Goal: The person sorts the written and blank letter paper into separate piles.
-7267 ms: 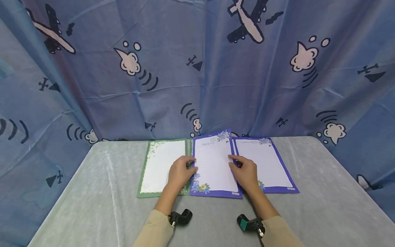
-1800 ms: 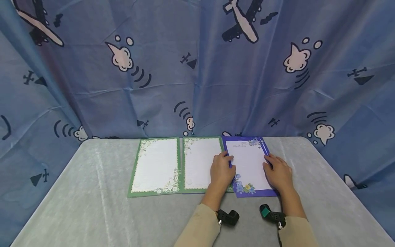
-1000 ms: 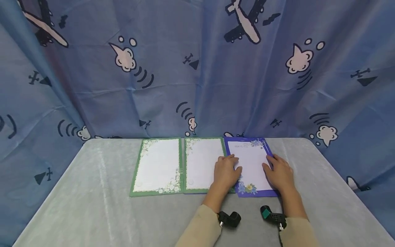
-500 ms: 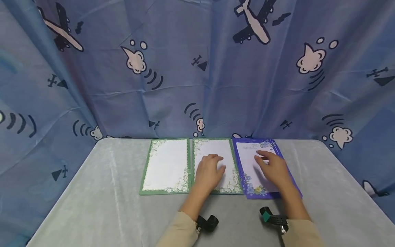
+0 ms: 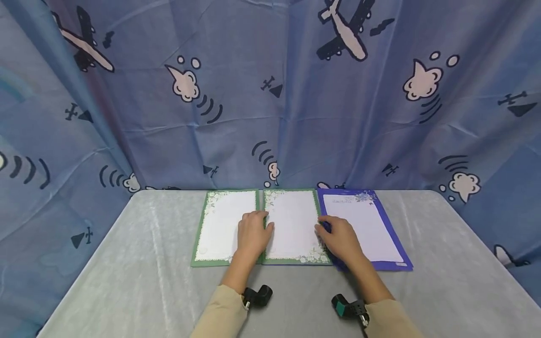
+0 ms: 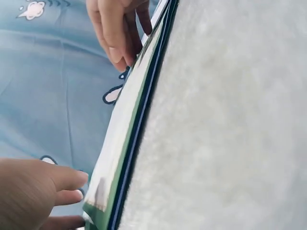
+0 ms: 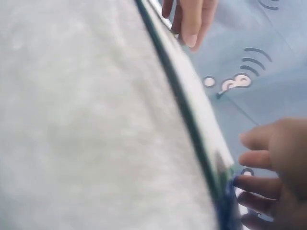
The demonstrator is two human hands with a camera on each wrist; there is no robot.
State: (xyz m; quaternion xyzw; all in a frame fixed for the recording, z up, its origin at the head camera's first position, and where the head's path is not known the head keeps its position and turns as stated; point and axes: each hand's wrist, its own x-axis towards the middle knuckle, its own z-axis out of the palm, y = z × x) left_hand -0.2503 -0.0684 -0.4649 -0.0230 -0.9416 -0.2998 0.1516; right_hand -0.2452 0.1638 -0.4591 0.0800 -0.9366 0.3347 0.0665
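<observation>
Three bordered sheets of writing paper lie side by side in the head view. The left sheet (image 5: 224,220) and the middle sheet (image 5: 291,220) have green floral borders; the right sheet (image 5: 363,216) has a purple one with faint writing at its top. My left hand (image 5: 252,232) is over the seam between the two green sheets, fingers loosely extended. At the middle sheet's right edge is my right hand (image 5: 342,238), thumb and forefinger apart. Neither hand visibly grips paper. A dark blue layer (image 6: 128,163) shows beneath the green edge in the left wrist view.
A pale plush-covered table (image 5: 139,263) carries the sheets, which lie near its back edge. Behind it hangs a blue curtain (image 5: 236,141) printed with planes and clouds. Black wrist devices (image 5: 258,295) sit on both forearms.
The purple sheet went from the middle to the right, onto the other purple one, and was let go. Both hands then came back left to the middle green sheet's sides.
</observation>
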